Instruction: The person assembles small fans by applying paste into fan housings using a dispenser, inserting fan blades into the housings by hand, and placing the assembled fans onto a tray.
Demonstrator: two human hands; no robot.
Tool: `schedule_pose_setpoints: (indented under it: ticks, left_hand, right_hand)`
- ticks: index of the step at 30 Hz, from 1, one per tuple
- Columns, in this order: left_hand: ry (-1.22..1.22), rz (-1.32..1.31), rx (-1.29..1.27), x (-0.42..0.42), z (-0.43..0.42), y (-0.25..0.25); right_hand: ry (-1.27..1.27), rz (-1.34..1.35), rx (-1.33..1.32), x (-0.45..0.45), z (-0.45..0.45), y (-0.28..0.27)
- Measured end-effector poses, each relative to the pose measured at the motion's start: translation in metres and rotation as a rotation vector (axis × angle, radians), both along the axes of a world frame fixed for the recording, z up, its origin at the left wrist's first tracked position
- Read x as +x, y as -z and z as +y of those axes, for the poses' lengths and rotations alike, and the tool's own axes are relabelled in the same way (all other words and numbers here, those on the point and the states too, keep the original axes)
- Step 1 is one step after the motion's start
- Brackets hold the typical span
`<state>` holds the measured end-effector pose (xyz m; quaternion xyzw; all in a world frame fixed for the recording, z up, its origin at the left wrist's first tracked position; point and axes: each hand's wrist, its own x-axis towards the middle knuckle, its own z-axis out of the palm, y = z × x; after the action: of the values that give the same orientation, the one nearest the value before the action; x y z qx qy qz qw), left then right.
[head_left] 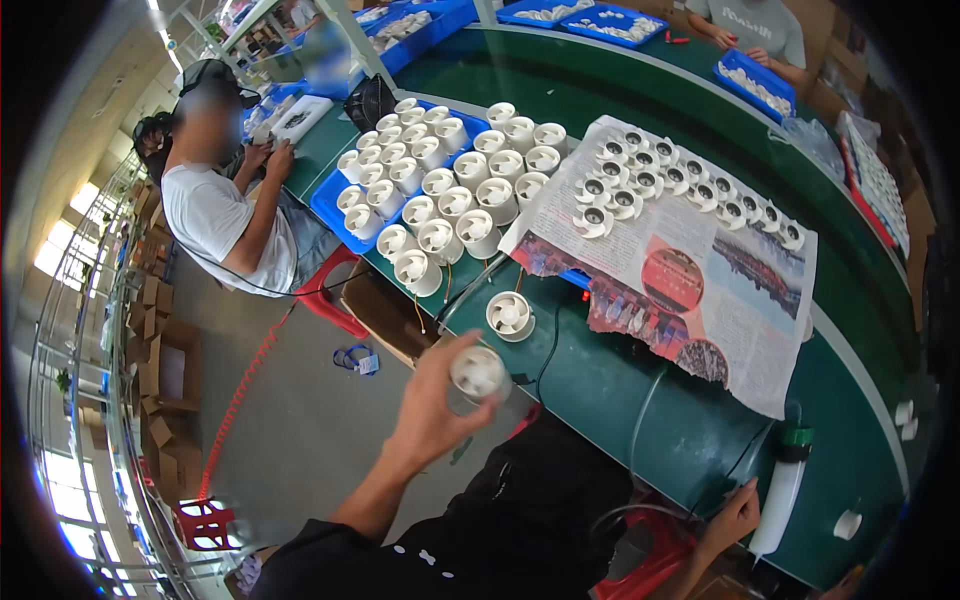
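My left hand (432, 402) grips a white round fan housing (478, 373) between thumb and fingers, off the table's front edge; it is slightly blurred. Just beyond it, another white fan housing (510, 316) with blades inside stands on the green table. My right hand (736, 514) is at the table's front edge, fingers curled together; what they hold, if anything, I cannot make out. Beside that hand lies a clear syringe (780, 492) with white contents and a green cap. A clear hose (640, 425) runs over the table edge nearby.
Several fan housings (457, 202) stand in rows, some in a blue tray (328, 203). White impellers (647, 184) lie on newspaper (740, 345). A person (225, 215) sits at the left; another person (750, 30) works across the table beside a blue bin (757, 88).
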<state>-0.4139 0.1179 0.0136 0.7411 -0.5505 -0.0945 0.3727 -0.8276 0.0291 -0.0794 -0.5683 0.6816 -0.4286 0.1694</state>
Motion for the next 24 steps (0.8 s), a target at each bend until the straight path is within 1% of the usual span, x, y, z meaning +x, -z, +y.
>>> schedule_pose_setpoints:
  ticks: [1, 3, 4, 5, 6, 8, 10, 11, 12, 13, 14, 16, 17, 18, 20, 21, 22, 23, 24]
  left_hand:
    - [-0.078, -0.073, 0.072, 0.004, -0.001, -0.003]
    - [-0.158, -0.083, 0.145, 0.015, -0.009, 0.005]
    - [-0.139, -0.132, 0.098, 0.02, -0.015, 0.013]
    - [-0.164, -0.128, 0.076, 0.021, -0.02, 0.016]
    - [-0.123, -0.172, 0.085, 0.021, -0.026, 0.018]
    - [-0.065, -0.261, 0.146, 0.021, -0.035, 0.013]
    - [-0.056, -0.254, 0.19, 0.019, -0.043, 0.008]
    - [-0.056, -0.348, 0.192, 0.021, -0.048, 0.011]
    - [-0.048, -0.381, 0.196, 0.02, -0.051, 0.01]
    - [-0.039, -0.414, 0.198, 0.02, -0.055, 0.01]
    - [-0.032, -0.467, 0.139, 0.02, -0.06, 0.021]
    - [-0.06, -0.487, 0.075, 0.021, -0.068, 0.028]
    - [-0.016, -0.411, 0.099, 0.024, -0.067, 0.029]
    - [-0.022, -0.412, 0.095, 0.027, -0.063, 0.019]
    - [0.065, 0.005, 0.183, 0.036, -0.051, -0.009]
    - [0.049, 0.093, 0.204, 0.051, -0.045, -0.026]
    - [0.04, 0.017, 0.054, 0.073, -0.04, -0.028]
    - [-0.088, -0.039, 0.162, 0.099, -0.037, -0.041]
    - [-0.169, -0.192, 0.043, 0.126, -0.033, -0.051]
  right_hand:
    - [0.006, 0.005, -0.015, 0.002, -0.001, 0.0]
    - [0.012, -0.012, -0.014, 0.005, -0.001, -0.003]
    - [0.018, -0.042, -0.002, 0.007, -0.001, -0.005]
    - [0.02, -0.074, 0.006, 0.005, -0.001, -0.003]
    - [0.024, -0.058, -0.008, -0.009, -0.003, 0.012]
    - [-0.002, 0.004, -0.033, -0.011, -0.001, 0.015]
    - [-0.04, 0.038, -0.093, -0.002, 0.0, 0.007]
    - [-0.051, 0.159, -0.158, 0.002, 0.003, -0.001]
    - [-0.057, 0.278, -0.227, 0.007, 0.004, -0.009]
    - [-0.066, 0.283, -0.264, 0.015, 0.003, -0.016]
    - [-0.078, 0.279, -0.275, 0.017, 0.001, -0.016]
    - [-0.047, 0.349, -0.238, 0.014, 0.003, -0.011]
    - [-0.046, 0.354, -0.274, 0.014, 0.001, -0.008]
    - [-0.051, 0.352, -0.28, 0.015, 0.0, -0.008]
    - [-0.039, 0.363, -0.337, 0.017, -0.001, -0.008]
    - [-0.032, 0.363, -0.336, 0.017, 0.0, -0.008]
    - [-0.03, 0.373, -0.347, 0.016, -0.001, -0.006]
    - [-0.03, 0.386, -0.356, 0.015, -0.002, -0.006]
    - [-0.027, 0.388, -0.349, 0.016, -0.001, -0.006]
